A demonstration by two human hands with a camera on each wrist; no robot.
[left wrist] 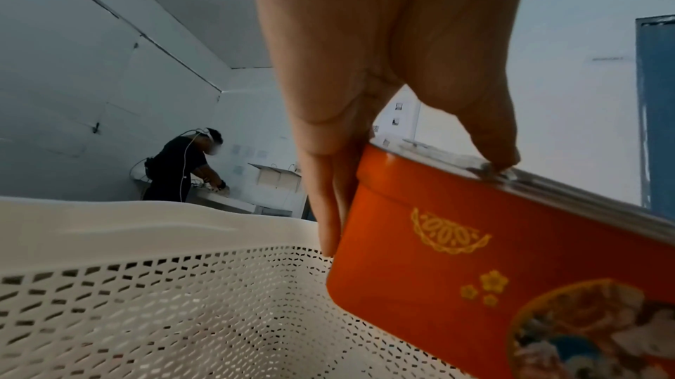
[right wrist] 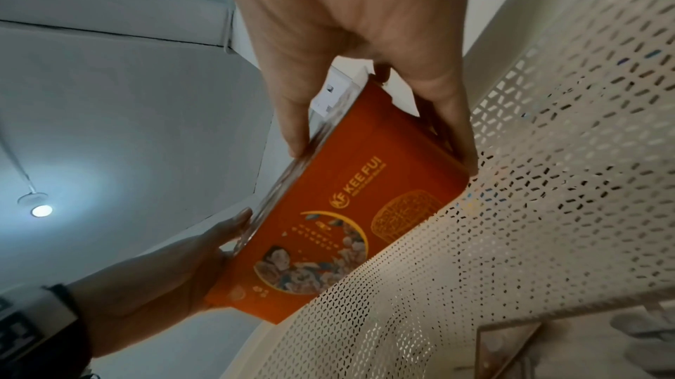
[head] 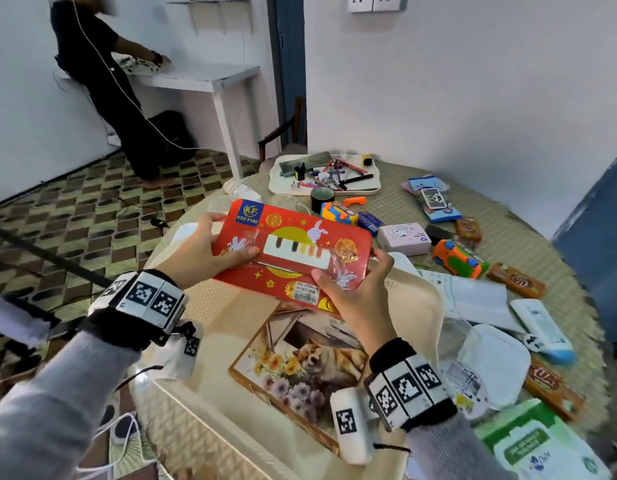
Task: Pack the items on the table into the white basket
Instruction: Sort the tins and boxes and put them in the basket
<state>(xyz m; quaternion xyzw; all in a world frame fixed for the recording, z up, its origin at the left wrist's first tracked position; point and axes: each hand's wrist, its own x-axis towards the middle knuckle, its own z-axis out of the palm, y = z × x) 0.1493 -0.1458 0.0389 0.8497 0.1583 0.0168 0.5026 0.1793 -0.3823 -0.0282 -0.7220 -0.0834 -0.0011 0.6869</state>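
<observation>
A: Left hand (head: 210, 251) grips the red box's (head: 293, 251) left end, thumb on top; right hand (head: 352, 289) clamps the other, above the white basket (head: 418, 292).

B: It probably tilts; it could snag the rim or land crooked on the dog-picture box (head: 300, 372).

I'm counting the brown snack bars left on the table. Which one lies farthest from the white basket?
The brown bar by the blue booklets, behind the orange toy car; the other three lie along the table's right side.
</observation>
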